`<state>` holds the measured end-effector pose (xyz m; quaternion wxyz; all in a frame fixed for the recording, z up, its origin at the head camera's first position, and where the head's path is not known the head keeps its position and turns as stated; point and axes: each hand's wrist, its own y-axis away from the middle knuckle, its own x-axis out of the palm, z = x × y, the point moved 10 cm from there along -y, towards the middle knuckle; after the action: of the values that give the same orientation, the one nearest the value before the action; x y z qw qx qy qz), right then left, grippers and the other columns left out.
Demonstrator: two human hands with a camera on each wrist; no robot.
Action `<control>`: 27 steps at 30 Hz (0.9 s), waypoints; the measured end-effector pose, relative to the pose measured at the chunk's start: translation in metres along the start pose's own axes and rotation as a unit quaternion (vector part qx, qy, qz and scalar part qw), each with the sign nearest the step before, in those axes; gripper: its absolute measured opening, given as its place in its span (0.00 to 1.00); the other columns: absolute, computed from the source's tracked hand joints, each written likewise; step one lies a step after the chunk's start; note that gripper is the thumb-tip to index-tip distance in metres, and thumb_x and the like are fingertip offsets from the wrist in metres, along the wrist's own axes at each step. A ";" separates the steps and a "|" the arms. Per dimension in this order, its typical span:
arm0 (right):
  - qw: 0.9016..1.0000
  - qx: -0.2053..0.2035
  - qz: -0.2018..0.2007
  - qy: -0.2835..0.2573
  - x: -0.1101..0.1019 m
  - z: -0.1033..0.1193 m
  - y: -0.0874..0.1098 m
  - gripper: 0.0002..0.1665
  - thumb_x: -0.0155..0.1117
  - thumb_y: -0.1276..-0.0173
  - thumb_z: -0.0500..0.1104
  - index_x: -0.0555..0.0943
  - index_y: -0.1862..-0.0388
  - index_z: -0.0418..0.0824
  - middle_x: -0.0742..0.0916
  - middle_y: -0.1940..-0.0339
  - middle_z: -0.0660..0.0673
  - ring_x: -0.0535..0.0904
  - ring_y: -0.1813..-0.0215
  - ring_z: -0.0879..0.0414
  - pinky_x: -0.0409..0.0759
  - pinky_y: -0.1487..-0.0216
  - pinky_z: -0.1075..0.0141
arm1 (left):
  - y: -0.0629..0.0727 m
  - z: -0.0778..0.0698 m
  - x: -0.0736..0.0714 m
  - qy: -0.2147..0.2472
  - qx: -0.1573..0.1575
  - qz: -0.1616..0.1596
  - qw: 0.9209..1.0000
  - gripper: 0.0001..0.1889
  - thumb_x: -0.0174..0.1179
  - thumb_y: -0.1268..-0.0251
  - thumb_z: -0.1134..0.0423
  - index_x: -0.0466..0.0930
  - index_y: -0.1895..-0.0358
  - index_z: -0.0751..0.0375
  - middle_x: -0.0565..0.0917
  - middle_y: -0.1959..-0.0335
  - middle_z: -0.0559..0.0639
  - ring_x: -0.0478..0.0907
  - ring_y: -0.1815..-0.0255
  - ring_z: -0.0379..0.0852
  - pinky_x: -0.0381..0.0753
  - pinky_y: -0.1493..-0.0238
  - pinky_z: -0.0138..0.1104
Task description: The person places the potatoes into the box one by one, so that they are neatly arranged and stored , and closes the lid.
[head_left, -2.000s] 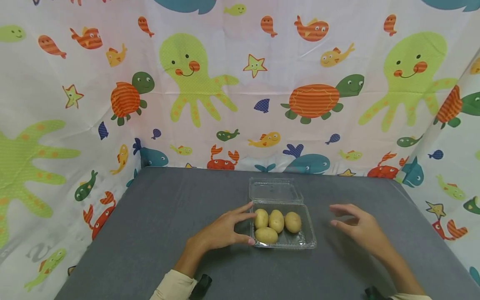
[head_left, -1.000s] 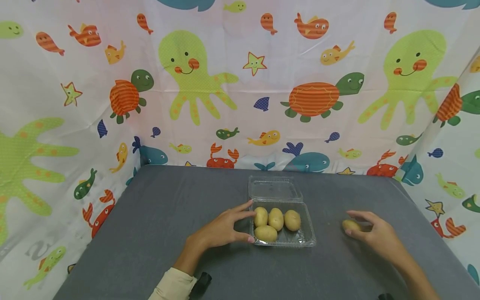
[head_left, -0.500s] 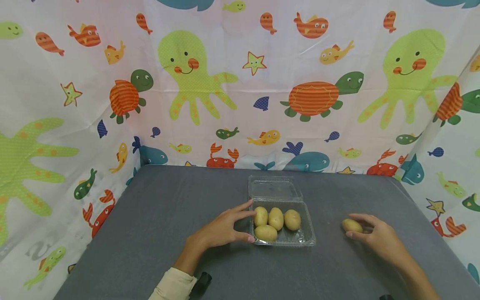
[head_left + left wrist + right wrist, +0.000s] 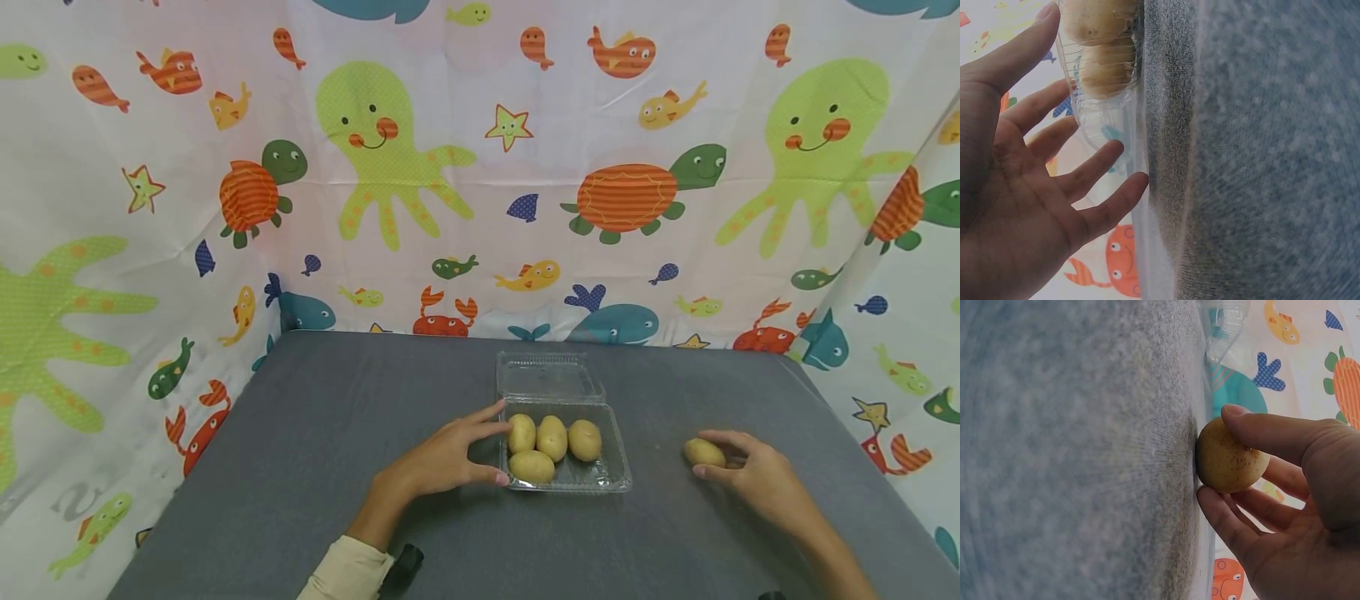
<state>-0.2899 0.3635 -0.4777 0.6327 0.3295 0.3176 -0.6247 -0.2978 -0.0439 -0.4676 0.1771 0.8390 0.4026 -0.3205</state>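
A clear plastic clamshell box (image 4: 617, 454) stands with its lid folded back, and several potatoes (image 4: 552, 437) lie inside it. At the box's left side is my left hand (image 4: 438, 454), thumb and fingers spread, with thumb tip and index fingertip right at its rim. The left wrist view shows those fingers (image 4: 1100, 162) stretched out along the clear wall. Off to the right of the box, my right hand (image 4: 765, 479) holds a single potato (image 4: 703, 452) between thumb and fingers. In the right wrist view this potato (image 4: 1229, 456) sits against the grey tabletop, thumb over one side.
The grey table (image 4: 337, 400) extends around the box. A white curtain (image 4: 480, 183) printed with sea animals hangs behind and at both sides. The box's raised lid (image 4: 551, 379) lies toward the back.
My right hand has moved right and down, away from the box; a potato, not visible at first, now shows at its fingertips on the table. Left hand and box are nearly unchanged.
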 end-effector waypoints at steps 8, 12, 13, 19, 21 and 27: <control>1.000 0.003 -0.006 0.005 -0.001 0.000 0.000 0.38 0.82 0.36 0.57 0.83 0.36 0.34 0.86 0.41 0.28 0.86 0.45 0.37 0.87 0.54 0.50 | 0.000 0.000 0.000 0.002 0.000 0.000 1.000 0.41 0.75 0.36 0.43 0.71 0.20 0.45 0.54 0.12 0.38 0.53 0.13 0.51 0.59 0.20 0.62; 1.000 0.020 0.001 0.003 0.000 -0.001 0.000 0.40 0.79 0.34 0.59 0.82 0.34 0.33 0.85 0.39 0.27 0.84 0.43 0.34 0.86 0.51 0.43 | 0.000 -0.001 0.000 0.000 0.002 -0.002 1.000 0.41 0.75 0.36 0.43 0.71 0.20 0.46 0.54 0.12 0.39 0.53 0.13 0.51 0.58 0.20 0.61; 1.000 0.024 0.002 0.003 0.000 -0.001 0.000 0.41 0.79 0.34 0.60 0.82 0.34 0.33 0.85 0.39 0.27 0.84 0.43 0.33 0.86 0.51 0.42 | 0.001 -0.001 0.000 0.000 0.002 -0.002 1.000 0.41 0.75 0.36 0.43 0.72 0.20 0.46 0.54 0.12 0.39 0.53 0.13 0.52 0.58 0.20 0.61; 1.000 0.027 0.001 -0.001 0.001 0.001 0.001 0.41 0.77 0.33 0.61 0.81 0.33 0.33 0.84 0.37 0.26 0.84 0.41 0.31 0.87 0.52 0.43 | 0.001 0.000 0.000 0.002 0.001 -0.002 1.000 0.41 0.75 0.36 0.44 0.72 0.20 0.46 0.54 0.12 0.40 0.53 0.13 0.52 0.58 0.20 0.61; 1.000 0.023 0.000 -0.005 0.002 0.003 0.002 0.41 0.77 0.32 0.61 0.81 0.33 0.33 0.84 0.37 0.26 0.84 0.41 0.30 0.87 0.52 0.43 | 0.000 0.000 0.000 0.003 0.001 -0.001 1.000 0.41 0.75 0.36 0.44 0.72 0.20 0.46 0.54 0.12 0.39 0.53 0.13 0.52 0.58 0.20 0.62; 1.000 0.014 -0.002 -0.019 0.003 0.011 0.004 0.40 0.76 0.31 0.60 0.81 0.32 0.35 0.85 0.37 0.28 0.86 0.43 0.32 0.88 0.52 0.44 | 0.000 0.001 0.000 0.002 -0.003 -0.001 1.000 0.41 0.75 0.36 0.43 0.72 0.21 0.45 0.54 0.12 0.36 0.54 0.13 0.51 0.58 0.19 0.62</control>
<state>-0.2861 0.3532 -0.4737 0.6326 0.3257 0.2981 -0.6363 -0.2982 -0.0443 -0.4687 0.1788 0.8386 0.4048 -0.3175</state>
